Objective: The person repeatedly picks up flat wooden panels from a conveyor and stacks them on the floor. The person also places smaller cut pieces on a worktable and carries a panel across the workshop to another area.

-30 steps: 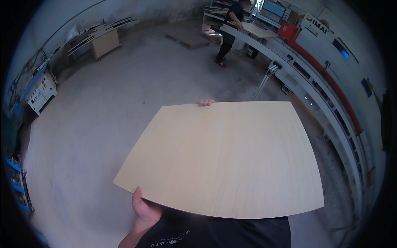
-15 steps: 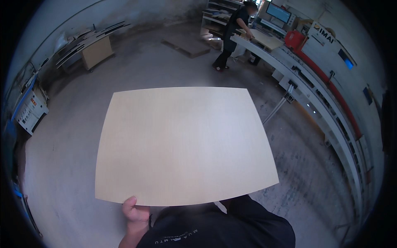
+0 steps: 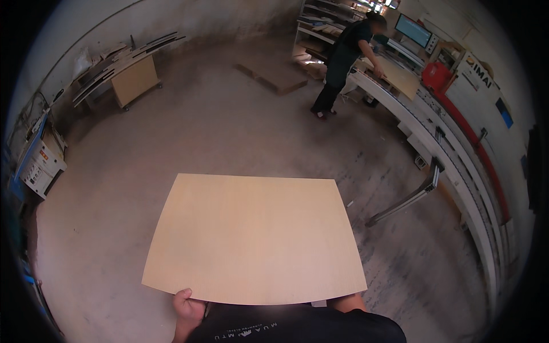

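A large pale wood panel [image 3: 251, 240] is held out in front of my body, its broad face up. My left hand [image 3: 189, 306] grips its near edge toward the left corner, thumb on top and the fingers hidden underneath. Of my right arm, only a stretch of forearm [image 3: 346, 302] shows past the near edge at the right. That hand is out of sight behind the panel, so its fingers cannot be seen.
At the right, a long machine [image 3: 457, 166] with a red rail curves along the wall, a metal support arm [image 3: 406, 201] jutting out. A co-worker [image 3: 346, 60] leans over another board [image 3: 400, 80] there. A flat brown stack [image 3: 271, 79] lies on the floor; a wheeled cart [image 3: 137, 80] stands far left.
The panel sits lower in view, and its far edge has come nearer. My right forearm has come into sight. The co-worker leans further over the machine, and the background has shifted with my head.
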`<state>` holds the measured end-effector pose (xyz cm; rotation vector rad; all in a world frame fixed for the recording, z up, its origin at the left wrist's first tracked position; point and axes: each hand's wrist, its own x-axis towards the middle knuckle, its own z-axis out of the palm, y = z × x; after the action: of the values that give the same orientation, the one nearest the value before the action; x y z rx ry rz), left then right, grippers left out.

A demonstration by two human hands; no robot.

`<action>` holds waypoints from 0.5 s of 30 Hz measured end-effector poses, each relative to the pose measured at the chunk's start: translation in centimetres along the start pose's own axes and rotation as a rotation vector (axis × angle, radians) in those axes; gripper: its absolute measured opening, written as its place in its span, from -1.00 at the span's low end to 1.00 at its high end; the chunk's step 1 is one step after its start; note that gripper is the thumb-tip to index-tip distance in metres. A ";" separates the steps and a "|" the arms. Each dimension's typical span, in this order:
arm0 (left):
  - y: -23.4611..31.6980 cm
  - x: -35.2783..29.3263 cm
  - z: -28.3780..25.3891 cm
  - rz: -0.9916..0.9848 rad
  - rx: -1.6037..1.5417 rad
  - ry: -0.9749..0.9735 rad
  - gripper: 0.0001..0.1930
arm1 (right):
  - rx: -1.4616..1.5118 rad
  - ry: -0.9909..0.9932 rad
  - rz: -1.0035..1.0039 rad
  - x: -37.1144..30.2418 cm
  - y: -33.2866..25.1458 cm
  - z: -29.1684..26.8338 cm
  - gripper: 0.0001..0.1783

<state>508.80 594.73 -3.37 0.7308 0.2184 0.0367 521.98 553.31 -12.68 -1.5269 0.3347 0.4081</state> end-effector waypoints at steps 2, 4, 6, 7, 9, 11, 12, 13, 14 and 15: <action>0.4 3.2 0.0 -0.053 -0.053 -0.002 -0.34 | -0.027 -0.036 0.082 0.2 -2.1 -0.7 -0.48; 0.5 6.9 0.1 -0.019 -0.072 0.026 -0.34 | -0.040 -0.055 0.144 1.2 -5.0 -1.3 -0.47; 1.3 11.6 -0.5 0.003 -0.133 0.059 -0.33 | -0.053 -0.062 0.198 3.4 -8.5 -1.5 -0.46; 1.4 13.9 -0.8 0.023 -0.177 0.074 -0.32 | -0.051 -0.055 0.218 4.7 -10.2 -1.6 -0.46; 2.6 19.1 -1.9 -0.007 -0.139 0.014 -0.33 | -0.025 -0.035 0.254 8.3 -13.6 -2.2 -0.45; 4.2 24.1 -2.7 -0.011 -0.086 -0.095 -0.35 | 0.064 0.035 0.278 12.8 -15.4 -1.7 -0.44; 4.9 26.8 -2.7 0.021 -0.019 -0.141 -0.35 | 0.138 0.090 0.279 15.6 -15.1 -0.3 -0.43; 5.8 29.4 -2.5 0.053 0.045 -0.196 -0.36 | 0.212 0.145 0.277 18.4 -14.6 0.9 -0.42; 6.6 31.6 -2.0 0.086 0.107 -0.251 -0.37 | 0.286 0.202 0.280 21.5 -14.1 2.2 -0.41; 7.6 33.5 -1.5 0.109 0.209 -0.268 -0.40 | 0.500 0.282 0.187 25.2 -13.3 4.2 -0.38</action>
<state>541.55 605.05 -5.57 0.9467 -0.0749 0.0195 550.24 558.69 -12.23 -1.0621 0.7467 0.2281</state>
